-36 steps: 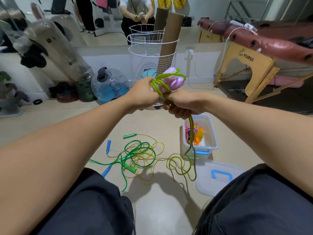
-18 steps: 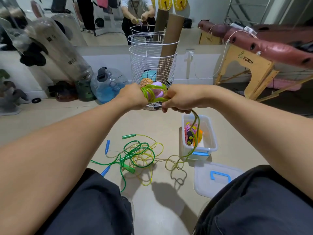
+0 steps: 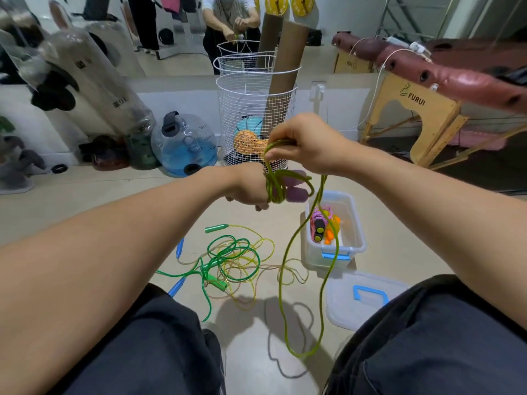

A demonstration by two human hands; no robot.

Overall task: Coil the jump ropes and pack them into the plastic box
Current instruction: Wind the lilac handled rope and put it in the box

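Observation:
My left hand (image 3: 247, 187) grips the purple handles (image 3: 295, 186) of a lime-green jump rope (image 3: 285, 269), with several turns of cord wound beside its fist. My right hand (image 3: 305, 143) is raised above it and pinches the same green cord, whose long loop hangs down to the floor between my knees. The clear plastic box (image 3: 353, 223) with blue latches stands open on the floor to the right and holds coiled pink and orange ropes (image 3: 323, 223). A tangle of green and yellow ropes (image 3: 228, 260) with green and blue handles lies on the floor.
The box lid (image 3: 362, 300) with a blue handle lies by my right knee. A white wire basket (image 3: 253, 121) with cardboard tubes stands ahead, a blue water jug (image 3: 182, 146) to its left, a wooden massage table (image 3: 422, 109) at right. A mirror shows a person.
My right hand has risen above my left hand, drawing the green cord up and around. The hanging loop now swings lower, down between my knees.

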